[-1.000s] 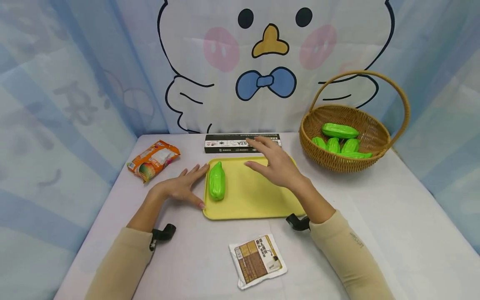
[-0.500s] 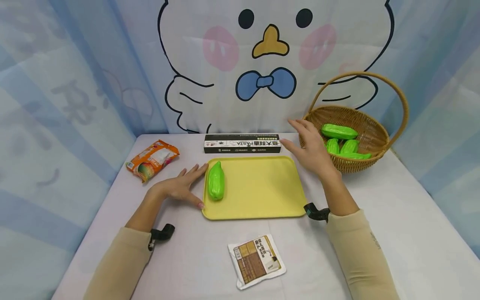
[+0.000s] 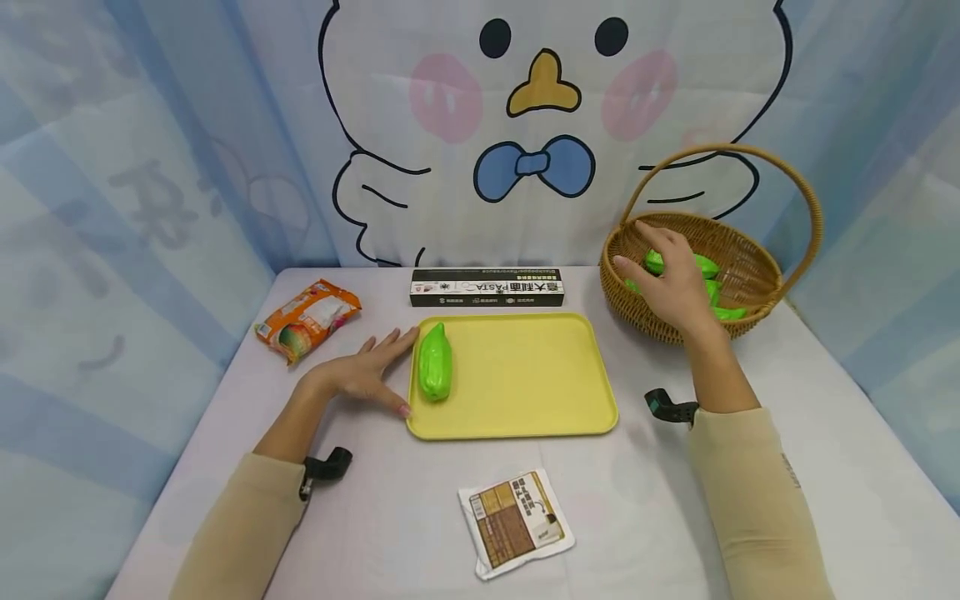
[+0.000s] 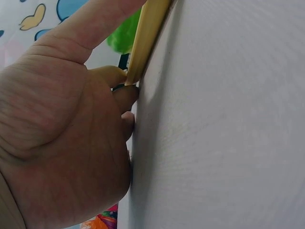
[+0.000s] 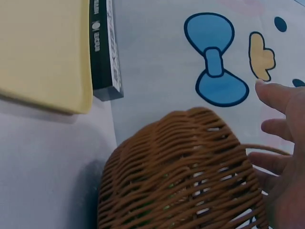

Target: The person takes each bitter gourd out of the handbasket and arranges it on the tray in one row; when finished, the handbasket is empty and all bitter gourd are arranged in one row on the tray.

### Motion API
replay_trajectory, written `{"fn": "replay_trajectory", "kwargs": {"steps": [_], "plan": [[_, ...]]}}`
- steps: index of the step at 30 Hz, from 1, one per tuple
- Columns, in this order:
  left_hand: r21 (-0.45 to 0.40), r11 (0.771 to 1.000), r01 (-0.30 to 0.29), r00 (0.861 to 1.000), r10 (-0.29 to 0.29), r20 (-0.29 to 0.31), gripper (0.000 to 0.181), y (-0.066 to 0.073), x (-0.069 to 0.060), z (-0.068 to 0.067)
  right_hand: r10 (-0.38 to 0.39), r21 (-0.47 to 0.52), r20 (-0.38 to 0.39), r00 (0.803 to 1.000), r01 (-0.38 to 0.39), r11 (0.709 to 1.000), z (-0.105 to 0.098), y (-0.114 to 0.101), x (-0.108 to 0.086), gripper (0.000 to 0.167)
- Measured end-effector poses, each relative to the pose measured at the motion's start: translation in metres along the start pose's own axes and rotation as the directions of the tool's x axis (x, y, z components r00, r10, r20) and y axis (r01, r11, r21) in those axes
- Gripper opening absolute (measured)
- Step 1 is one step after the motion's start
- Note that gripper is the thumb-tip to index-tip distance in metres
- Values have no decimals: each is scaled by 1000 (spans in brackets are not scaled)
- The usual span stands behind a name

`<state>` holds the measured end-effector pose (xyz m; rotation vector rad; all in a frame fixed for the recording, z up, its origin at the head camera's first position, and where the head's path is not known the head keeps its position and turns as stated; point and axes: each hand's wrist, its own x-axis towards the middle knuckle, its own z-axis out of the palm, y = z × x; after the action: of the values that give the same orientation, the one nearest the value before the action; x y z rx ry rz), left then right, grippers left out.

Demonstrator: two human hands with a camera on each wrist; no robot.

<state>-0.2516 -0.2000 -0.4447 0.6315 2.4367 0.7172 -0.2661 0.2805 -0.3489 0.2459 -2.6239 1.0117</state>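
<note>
My left hand (image 3: 363, 375) rests at the left edge of a yellow tray (image 3: 532, 375), its fingers spread and the thumb against the near left corner. On the tray's left side lies a green toy vegetable (image 3: 435, 363), ridged and pointed, perhaps a bitter melon. My right hand (image 3: 675, 282) hovers over the left part of a wicker basket (image 3: 656, 321), fingers extended and holding nothing. Several similar green vegetables (image 3: 731, 313) lie inside the basket, partly hidden by that hand. In the right wrist view the basket's woven side (image 5: 176, 171) stands just below the fingers.
Behind the tray lies a long black and white pasta box (image 3: 487, 287). An orange snack packet (image 3: 308, 321) is at the back left. Nearer the front sits a brown and white packet (image 3: 517, 523). The basket's tall handle (image 3: 806, 196) arches above it; a curtain backs the table.
My right hand has moved right, from above the tray to over the basket. The left hand stays at the tray's edge, and the green vegetable on the tray has not moved.
</note>
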Motion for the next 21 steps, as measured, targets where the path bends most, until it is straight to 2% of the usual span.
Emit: {"fn": "replay_trajectory", "kwargs": {"steps": [7, 14, 21], "plan": [[-11, 1000, -2, 1000, 2, -5, 140, 3, -3, -1, 89, -74, 67, 994, -84, 994, -19, 18, 12, 77], [-6, 1000, -11, 1000, 11, -2, 139, 4, -3, -1, 135, -156, 129, 982, -114, 981, -32, 33, 24, 78], [5, 1000, -14, 1000, 14, 4, 139, 5, -2, -1, 198, -240, 222, 955, -143, 960, -45, 48, 37, 83]]}}
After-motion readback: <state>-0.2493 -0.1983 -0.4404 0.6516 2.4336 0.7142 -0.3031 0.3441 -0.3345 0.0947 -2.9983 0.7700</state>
